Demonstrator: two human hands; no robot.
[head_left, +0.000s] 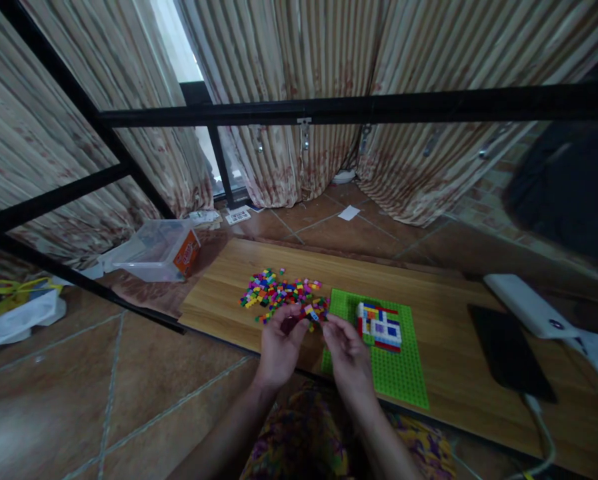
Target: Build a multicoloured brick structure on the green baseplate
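step: likely joining/prepping pieces | left hand (279,345) + right hand (349,352) close, fingers narrow, exact grip can't tell | white-blue brick (313,315) between them, brick pile (279,293) beyond | next: probably needs steady pinch, studs aligned

The person's left hand (281,343) and right hand (349,353) are bare, and so are the left forearm (229,427) and right forearm (379,427). Soft cloth clothing with a busy, bright print (423,443) covers the lap. It has yellow and purple splashes with wiggly edges. The middle looks dark and blurry.
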